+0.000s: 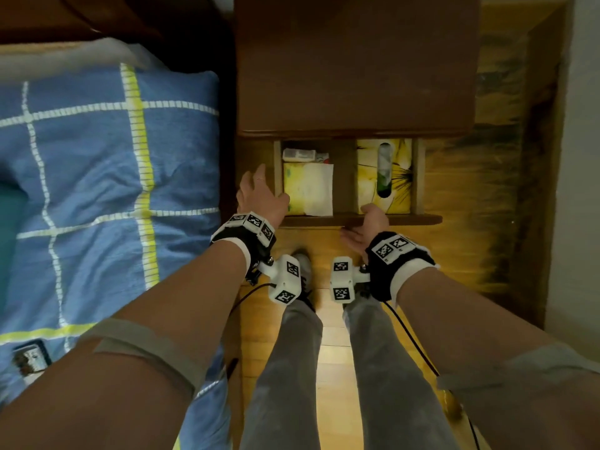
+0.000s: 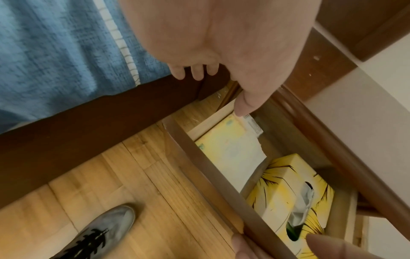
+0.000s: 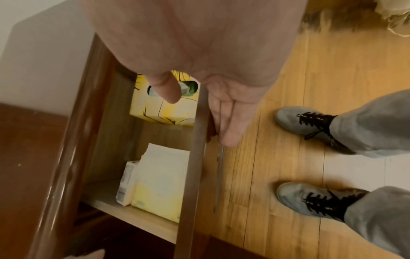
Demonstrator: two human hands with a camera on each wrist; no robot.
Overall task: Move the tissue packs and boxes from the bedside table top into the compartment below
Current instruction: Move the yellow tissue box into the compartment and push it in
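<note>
Tissue packs and boxes all lie in the pulled-out drawer [image 1: 360, 219] under the bedside table [image 1: 357, 69], whose brown top shows nothing on it. Nearest you, your right hand [image 1: 365, 230] grasps the drawer's front board: in the right wrist view the thumb hooks over the inner side and the fingers [image 3: 228, 119] lie flat against the outer face. Your left hand [image 1: 259, 196] hovers released at the drawer's front left corner, fingers spread and slack, thumb [image 2: 246, 103] pointing down toward the soft pack; whether it touches the pack you cannot tell.

Inside, at the front left corner, the pale yellow soft tissue pack [image 1: 306, 188] lies flat, its white end toward the middle. Just behind it, against the back left corner, sits a small white pack [image 1: 298, 154] with printed text on its side; the two touch. On the right side, apart from these with bare drawer floor between, the yellow tissue box [image 1: 384, 175] with black line drawings stands with its oval opening up, a tissue [image 3: 185, 89] showing in the slot.

Below your wrists, your grey shoes [image 3: 299, 119] with black laces stand on the wooden floor [image 1: 337, 352]. To your left, the bed [image 1: 97, 173] carries a blue cover with white and yellow stripes.
</note>
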